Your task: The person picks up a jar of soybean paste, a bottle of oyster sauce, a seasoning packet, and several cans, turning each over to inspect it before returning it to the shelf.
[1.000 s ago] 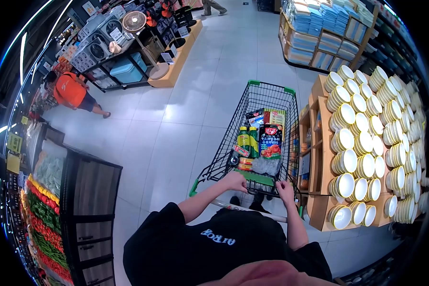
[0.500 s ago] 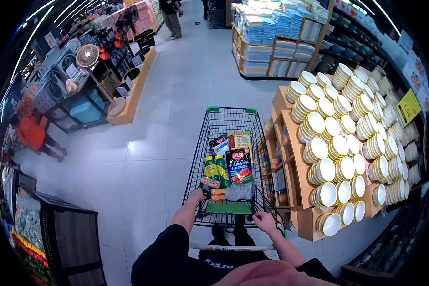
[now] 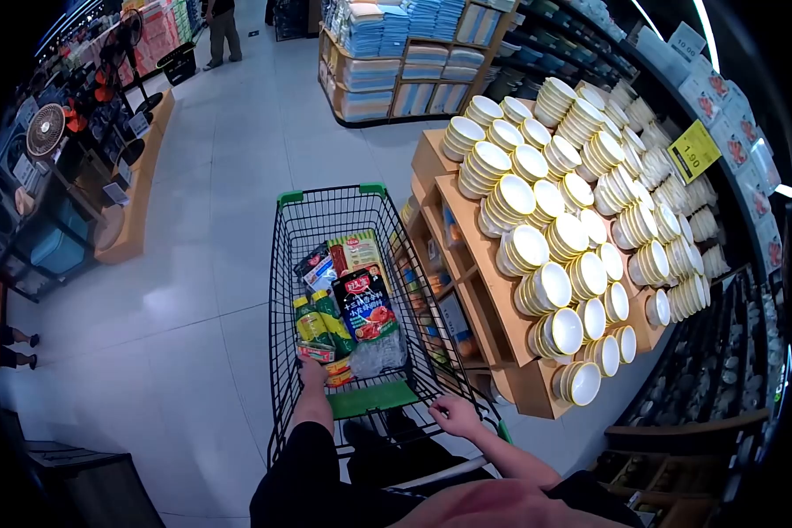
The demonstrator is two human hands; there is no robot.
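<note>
A black wire shopping cart (image 3: 286, 264) with green corners stands in front of me. My left hand (image 3: 311, 371) reaches into it, fingers closed at the left end of a small red, white and green box (image 3: 315, 352); part of the grip is hidden. Two green bottles with yellow labels (image 3: 311, 324) lie just beyond the box. Beside them is a black printed food pouch (image 3: 365, 304). Yellow-red packs (image 3: 338, 371) and a clear plastic package (image 3: 380, 354) lie close by. My right hand (image 3: 455, 414), loosely curled, hovers at the cart's right rear side with nothing visible in it.
Stacked white bowls with yellow rims (image 3: 550, 286) fill a wooden display (image 3: 466, 290) close to the cart's right side. Folded towels (image 3: 405, 44) stand on shelves ahead. Fans (image 3: 46, 130) line a low platform at left. A person (image 3: 223, 35) stands in the far aisle.
The view has turned right, so cart and displays sit further left. My left hand has moved to the small box, which is slightly shifted. My right hand stays curled near the cart's rear.
</note>
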